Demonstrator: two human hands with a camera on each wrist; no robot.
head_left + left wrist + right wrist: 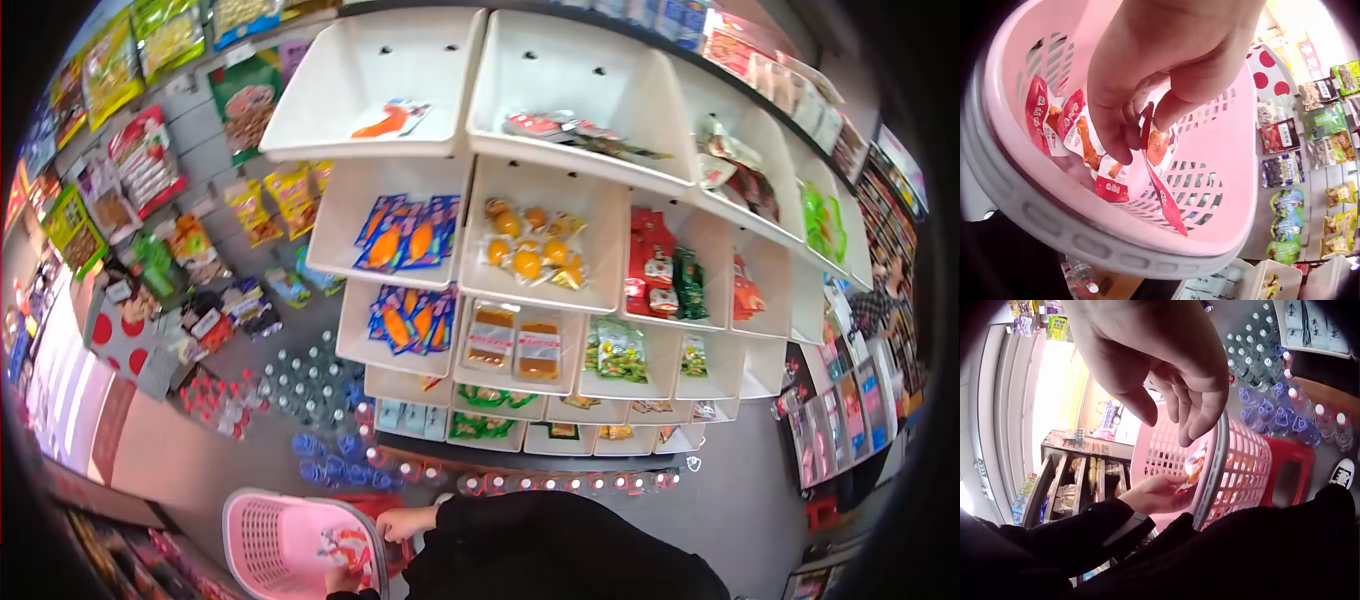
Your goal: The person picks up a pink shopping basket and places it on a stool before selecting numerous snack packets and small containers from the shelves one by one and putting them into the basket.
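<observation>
A pink basket (265,530) with a grey rim stands low in front of me. Inside it, my left hand (1166,69) pinches a red-and-white snack packet (1163,194) between thumb and fingers. Several similar packets (1082,140), printed with a piece of brown meat, lie at the basket's side under that hand. My right hand (1166,369) hangs near the basket's grey rim, its fingers loosely bent and holding nothing. In the head view, the right hand (407,522) overlaps the rim, while the left hand (345,578) is partly hidden at the bottom edge.
A red stool (1291,465) is beside the basket. Ahead rise tiers of white bins (370,85) with packaged snacks. Bottles (310,380) crowd the floor at left, and more bottles (560,483) line the rack's foot. A person (880,300) is far right.
</observation>
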